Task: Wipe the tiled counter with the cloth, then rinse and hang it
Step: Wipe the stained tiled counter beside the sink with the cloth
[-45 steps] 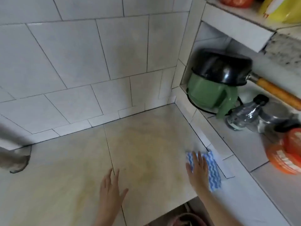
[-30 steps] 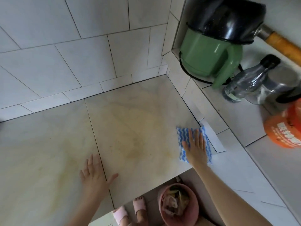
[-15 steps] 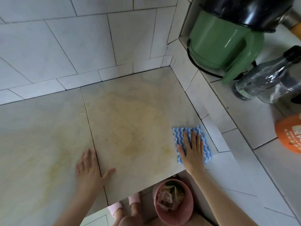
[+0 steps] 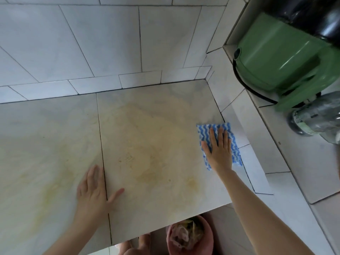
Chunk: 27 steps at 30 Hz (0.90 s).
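Cloth point(image 4: 232, 142): flat on surface point(image 4: 156, 137) nr rt edge, right hand point(image 4: 219, 151) spread on top, pressing for full wiping contact. Left hand point(image 4: 93, 192): spread flat on surface, holds nothing, prob. bracing the lean. Yellow stains mid-surface: wiping far from done.

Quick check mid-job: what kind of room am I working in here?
Most likely a home kitchen: a stained tiled counter against a tiled wall, a green jug topped by a black pan, and a pink bin of what look like scraps below.

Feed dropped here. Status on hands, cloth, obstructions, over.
Right hand flat, pressing blue cloth at right edge of counter. Left hand flat on counter, no grip. Green jug sits on raised ledge, apart from cloth.
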Tool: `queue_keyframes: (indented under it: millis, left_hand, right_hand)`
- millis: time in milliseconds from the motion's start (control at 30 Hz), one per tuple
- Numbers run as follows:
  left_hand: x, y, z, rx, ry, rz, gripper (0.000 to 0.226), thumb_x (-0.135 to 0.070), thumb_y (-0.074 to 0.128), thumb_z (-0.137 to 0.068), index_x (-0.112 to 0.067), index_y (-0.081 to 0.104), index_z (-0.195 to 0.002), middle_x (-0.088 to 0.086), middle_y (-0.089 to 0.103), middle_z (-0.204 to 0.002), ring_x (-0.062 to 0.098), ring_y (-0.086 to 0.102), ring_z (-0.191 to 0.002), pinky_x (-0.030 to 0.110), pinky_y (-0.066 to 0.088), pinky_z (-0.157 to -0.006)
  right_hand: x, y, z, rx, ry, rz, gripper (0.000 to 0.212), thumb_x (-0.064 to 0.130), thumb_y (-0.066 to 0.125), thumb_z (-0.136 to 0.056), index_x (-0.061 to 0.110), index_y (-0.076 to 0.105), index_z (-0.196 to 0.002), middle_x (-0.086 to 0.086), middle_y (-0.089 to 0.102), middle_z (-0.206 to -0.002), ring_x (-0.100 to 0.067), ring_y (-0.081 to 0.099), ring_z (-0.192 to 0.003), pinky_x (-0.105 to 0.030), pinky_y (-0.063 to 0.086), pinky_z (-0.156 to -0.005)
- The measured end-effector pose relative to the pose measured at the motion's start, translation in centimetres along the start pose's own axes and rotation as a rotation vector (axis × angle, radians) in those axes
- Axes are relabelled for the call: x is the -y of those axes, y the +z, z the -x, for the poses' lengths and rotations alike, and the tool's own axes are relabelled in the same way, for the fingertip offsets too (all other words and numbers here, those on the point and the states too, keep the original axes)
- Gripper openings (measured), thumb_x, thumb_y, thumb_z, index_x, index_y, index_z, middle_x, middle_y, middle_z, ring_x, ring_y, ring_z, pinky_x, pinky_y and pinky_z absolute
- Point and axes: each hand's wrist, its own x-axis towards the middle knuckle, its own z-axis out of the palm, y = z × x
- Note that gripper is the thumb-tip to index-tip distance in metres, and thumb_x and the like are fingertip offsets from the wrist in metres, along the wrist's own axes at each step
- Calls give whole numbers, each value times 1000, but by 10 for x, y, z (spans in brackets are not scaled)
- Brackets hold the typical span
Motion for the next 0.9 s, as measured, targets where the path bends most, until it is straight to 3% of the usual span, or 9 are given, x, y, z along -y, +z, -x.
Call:
queue_keyframes:
  millis: [100, 233, 300, 567, 767, 900]
  left_hand:
    - [-6, -8, -21, -45, 23, -21, 107, -83, 8, -71, -6, 30, -141, 18, 27, -145, 37, 24, -131, 51, 24, -106]
    - [-20, -20, -46, -55, 5, -51, 98, -71, 47, -74, -7, 20, -144, 16, 20, -149, 38, 20, -134, 50, 23, -109]
    - [-23, -21, -51, -27, -24, -66, 100, -64, 55, -74, -9, 13, -146, 15, 14, -151, 36, 16, -136, 47, 18, -111]
    - [-31, -25, -69, -69, -65, -13, 94, -64, 48, -77, -15, 7, -146, 7, 5, -154, 31, 7, -139, 43, 10, -112]
    - [-32, -27, -74, -82, -85, -45, 95, -68, 47, -77, -16, 10, -146, 6, 12, -153, 32, 13, -138, 45, 16, -111]
    - [-27, -22, -74, -108, -81, -70, 104, -78, 22, -65, -12, 22, -144, 9, 24, -149, 35, 22, -133, 50, 23, -106]
  right_hand:
    - [8, -5, -26, -6, -37, 16, 89, 75, -14, -76, 25, -4, -149, -9, -4, -159, -28, -6, -146, -37, -8, -118]
    - [20, -11, -64, 23, -52, 22, 73, 66, 9, -90, 26, -6, -149, -8, -8, -158, -26, -9, -145, -38, -8, -118]
    - [27, -13, -87, 36, -62, 12, 68, 58, 20, -96, 26, -7, -150, -7, -9, -158, -25, -11, -145, -38, -9, -118]
    - [50, -23, -166, 54, -95, -72, 67, 55, 22, -97, 26, -5, -150, -6, -12, -158, -21, -11, -145, -35, -8, -116]
    - [71, -24, -209, 26, -80, -63, 68, 55, 22, -97, 22, -4, -150, -9, -10, -158, -23, -8, -146, -36, -7, -117]
    - [78, -25, -216, -25, -66, -42, 67, 52, 22, -98, 17, -1, -151, -13, -5, -158, -25, -4, -146, -37, -6, -117]
